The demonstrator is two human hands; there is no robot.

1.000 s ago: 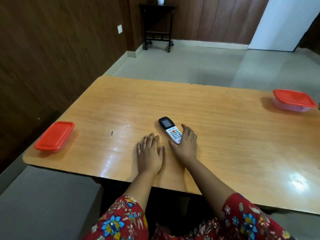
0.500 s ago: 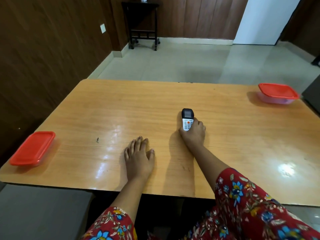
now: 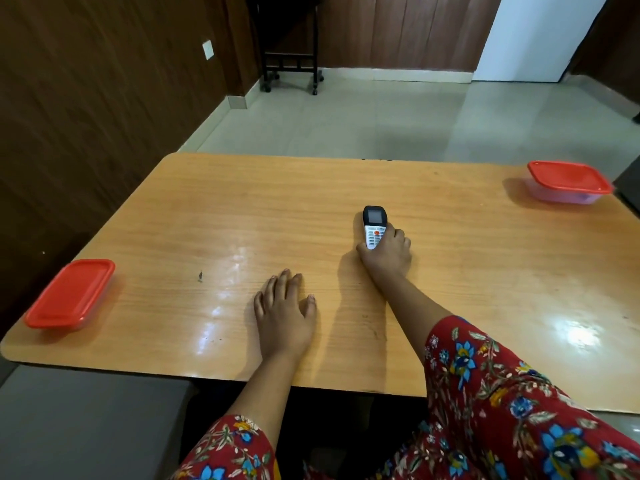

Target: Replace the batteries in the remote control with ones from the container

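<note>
A white remote control with a black screen end and an orange button lies face up on the wooden table, right of centre. My right hand is wrapped around its near end, fingers curled on its right side. My left hand rests flat on the table, palm down, fingers apart, holding nothing. Two clear containers with red lids stand closed: one at the left front corner, one at the far right. Their contents are hidden.
A dark wood-panelled wall runs along the left. Beyond the table lies a pale tiled floor with a small black stand on wheels by the back wall. A dark object sits at the right edge.
My right hand closed around the remote and turned it from slanting leftward to pointing straight away, further to the right. My left hand stayed flat on the table.
</note>
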